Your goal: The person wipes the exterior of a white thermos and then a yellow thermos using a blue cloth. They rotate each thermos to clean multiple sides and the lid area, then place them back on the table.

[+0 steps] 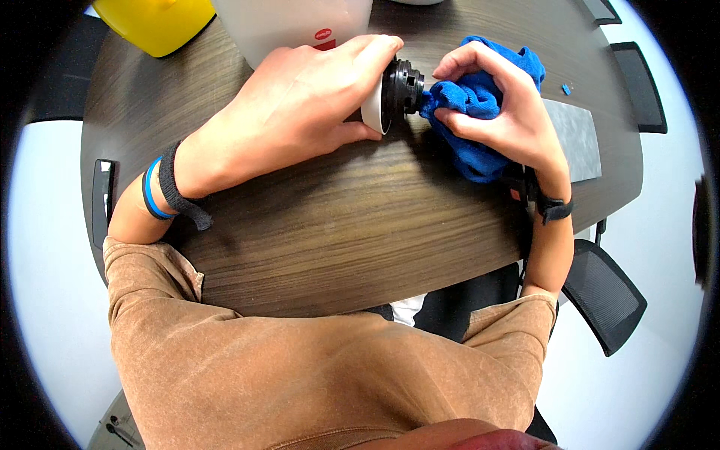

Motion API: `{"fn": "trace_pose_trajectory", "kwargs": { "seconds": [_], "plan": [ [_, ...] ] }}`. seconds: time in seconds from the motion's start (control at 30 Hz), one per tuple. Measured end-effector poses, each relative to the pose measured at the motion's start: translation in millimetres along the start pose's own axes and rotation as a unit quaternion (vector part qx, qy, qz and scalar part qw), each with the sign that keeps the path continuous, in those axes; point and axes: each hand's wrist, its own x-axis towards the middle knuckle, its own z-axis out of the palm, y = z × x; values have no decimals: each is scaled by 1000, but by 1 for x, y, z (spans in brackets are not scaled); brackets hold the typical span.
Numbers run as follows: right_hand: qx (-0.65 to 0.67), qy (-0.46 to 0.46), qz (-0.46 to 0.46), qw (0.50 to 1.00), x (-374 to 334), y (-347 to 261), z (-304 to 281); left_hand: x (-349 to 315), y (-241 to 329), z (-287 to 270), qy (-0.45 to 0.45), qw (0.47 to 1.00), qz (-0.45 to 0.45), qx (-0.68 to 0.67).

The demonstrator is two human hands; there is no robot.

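Observation:
My left hand [307, 101] is closed round a white cylindrical piece with a black ribbed end [403, 86], lying on its side with the black end toward the right. Most of the white part is hidden under my fingers, so its exact kind does not show. A crumpled blue cloth [480, 163] is gripped in my right hand [517, 112], thumb below and fingers curled above. One twisted corner of the cloth meets the narrow tip of the black end. Both hands are over the far half of the dark wood-grain table [337, 240].
Beyond my left hand stand a white container [292, 22] and a yellow one [161, 26]. A grey flat sheet [577, 139] and a small blue scrap [566, 89] lie to the right. A black flat device [103, 191] rests at the left edge. Mesh chairs [606, 296] surround the table.

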Motion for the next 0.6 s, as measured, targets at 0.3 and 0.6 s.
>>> {"fn": "trace_pose_trajectory", "kwargs": {
  "seconds": [0.3,0.6],
  "plan": [
    [-66,43,-40,996,2,-3,7,0,1,2,7,1000,1,6],
    [-39,57,-50,996,1,-15,-6,-2,6,2,-1,1000,-14,9]
  ]
}}
